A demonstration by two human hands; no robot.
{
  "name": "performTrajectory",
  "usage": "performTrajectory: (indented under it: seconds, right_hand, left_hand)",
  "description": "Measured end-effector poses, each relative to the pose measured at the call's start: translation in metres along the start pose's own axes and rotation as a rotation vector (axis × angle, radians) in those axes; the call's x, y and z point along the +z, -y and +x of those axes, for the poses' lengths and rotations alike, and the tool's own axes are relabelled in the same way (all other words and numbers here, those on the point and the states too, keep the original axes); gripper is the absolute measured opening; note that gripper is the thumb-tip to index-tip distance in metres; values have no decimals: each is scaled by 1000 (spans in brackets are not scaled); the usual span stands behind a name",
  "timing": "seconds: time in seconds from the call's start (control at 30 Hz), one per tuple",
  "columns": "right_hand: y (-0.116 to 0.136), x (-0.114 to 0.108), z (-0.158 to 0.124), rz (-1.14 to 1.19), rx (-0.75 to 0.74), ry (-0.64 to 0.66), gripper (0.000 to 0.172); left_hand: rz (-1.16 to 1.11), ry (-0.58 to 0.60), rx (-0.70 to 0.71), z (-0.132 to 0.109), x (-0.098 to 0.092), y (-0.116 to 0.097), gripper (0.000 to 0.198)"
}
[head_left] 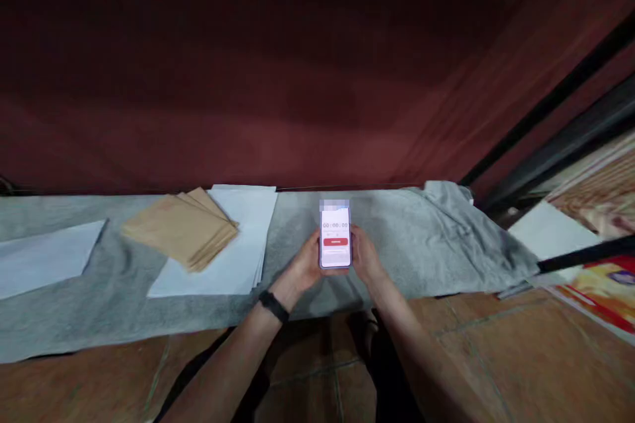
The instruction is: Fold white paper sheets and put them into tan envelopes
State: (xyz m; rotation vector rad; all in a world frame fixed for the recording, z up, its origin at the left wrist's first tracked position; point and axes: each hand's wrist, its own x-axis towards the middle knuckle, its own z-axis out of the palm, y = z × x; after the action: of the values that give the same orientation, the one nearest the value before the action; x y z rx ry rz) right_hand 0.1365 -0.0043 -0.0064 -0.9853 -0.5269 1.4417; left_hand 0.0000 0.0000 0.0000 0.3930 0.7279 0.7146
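Note:
A smartphone (336, 252) is held upright between my two hands, its lit screen facing me with a row of zeros and a red button. My left hand (307, 260), with a black band (273, 306) on the wrist, is closed on the phone's left side. On the right side my right hand (366, 253) grips it too. To the left of my hands, a stack of brown paper envelopes (178, 228) lies fanned out, partly over a pile of white paper sheets (243, 238). Another white sheet pile (47, 256) rests at the far left.
A grey cloth (401, 244) covers the long, narrow surface, bunched up at its right end. Behind it rises a dark red wall (297, 79). Dark bars (555, 99) and a colourful red and yellow package (605, 287) stand at the right. Tiled floor (476, 337) shows below.

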Motion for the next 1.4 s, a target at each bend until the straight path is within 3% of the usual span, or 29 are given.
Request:
performTrajectory:
  seconds: [0.27,0.5,1.0,1.23,1.33,1.4]
  right_hand:
    - [1,4,7,32,27,-48,16]
    - [4,-8,10,50,39,-100,29]
    - [20,-37,23,54,-18,-103,31]
    - [39,-65,27,13,-81,-156,35]
    - [50,-79,30,-6,-84,-225,32]
    - [57,-90,31,-22,-82,-276,31]
  left_hand:
    - [69,-94,54,5,3,1,43]
    - [214,-204,41,1,6,-1,54]
    - [399,-212,70,3,-9,-6,57]
    - [453,-307,322,-3,-21,-20,47]
    - [625,-386,460,-6,-35,-36,49]
    - [839,-501,563,-10,-47,-49,46]
